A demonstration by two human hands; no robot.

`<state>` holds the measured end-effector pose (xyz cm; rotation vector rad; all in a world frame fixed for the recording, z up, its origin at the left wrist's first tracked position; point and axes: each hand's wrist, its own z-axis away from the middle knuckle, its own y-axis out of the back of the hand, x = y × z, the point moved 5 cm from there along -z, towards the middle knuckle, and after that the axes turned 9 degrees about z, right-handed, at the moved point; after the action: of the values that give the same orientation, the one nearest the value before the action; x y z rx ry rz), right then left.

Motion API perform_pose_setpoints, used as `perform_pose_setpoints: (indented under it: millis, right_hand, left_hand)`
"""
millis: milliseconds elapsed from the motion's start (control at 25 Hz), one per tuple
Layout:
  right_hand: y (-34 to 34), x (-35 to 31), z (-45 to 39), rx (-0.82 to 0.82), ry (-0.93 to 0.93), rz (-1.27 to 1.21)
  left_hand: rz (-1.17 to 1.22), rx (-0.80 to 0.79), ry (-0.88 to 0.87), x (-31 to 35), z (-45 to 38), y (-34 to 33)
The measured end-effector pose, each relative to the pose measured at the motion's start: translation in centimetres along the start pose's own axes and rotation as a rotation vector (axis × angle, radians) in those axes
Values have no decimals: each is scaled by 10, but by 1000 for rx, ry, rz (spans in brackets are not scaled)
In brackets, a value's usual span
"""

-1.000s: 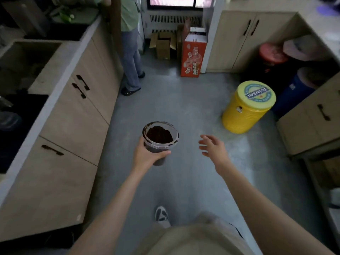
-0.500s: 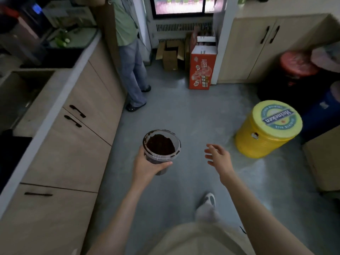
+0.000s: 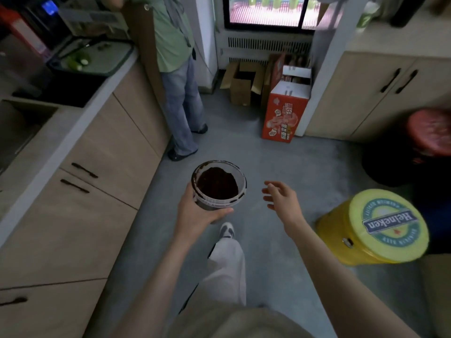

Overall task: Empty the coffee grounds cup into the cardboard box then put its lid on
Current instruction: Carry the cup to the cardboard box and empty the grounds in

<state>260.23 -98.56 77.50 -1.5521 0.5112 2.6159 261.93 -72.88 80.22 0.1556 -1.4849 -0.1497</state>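
My left hand [image 3: 195, 215] grips a clear plastic cup [image 3: 219, 185] filled with dark coffee grounds, held upright at chest height over the floor. The cup has no lid on it and no lid is in sight. To its right my right hand [image 3: 280, 198] hovers empty, fingers spread. A brown cardboard box [image 3: 241, 87] with its flaps open stands on the floor far ahead, under the radiator and window.
Another person [image 3: 180, 93] in a green shirt and jeans stands at the left counter [image 3: 80, 113]. An orange carton [image 3: 283, 115] sits right of the brown box. A yellow drum [image 3: 380, 228] and a red-topped stool [image 3: 429, 135] stand at right, cabinets [image 3: 361, 93] behind.
I have walked forward along the aisle with the cup; the cardboard box and the other person are nearer, and the yellow drum has slid down to my right.
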Motion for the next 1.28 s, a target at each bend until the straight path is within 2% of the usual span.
perform_pose_setpoints:
  millis: [320, 560, 880, 1120, 1280]
  right_hand:
    - [3, -105, -171, 107, -40, 64]
    - [-12, -166, -276, 101, -50, 62]
    - [-7, -221, -459, 28, -48, 64]
    - [9, -281, -605, -104, -42, 124]
    - [16, -320, -690, -135, -17, 150]
  left_hand:
    - [36, -182, -35, 22, -211, -34]
    - [34, -248, -28, 43, -355, -64]
    - [-6, -161, 30, 29, -519, -127]
    - [-73, -47, 26, 55, -641, -173]
    - [-65, 16, 66, 63, -723, -202]
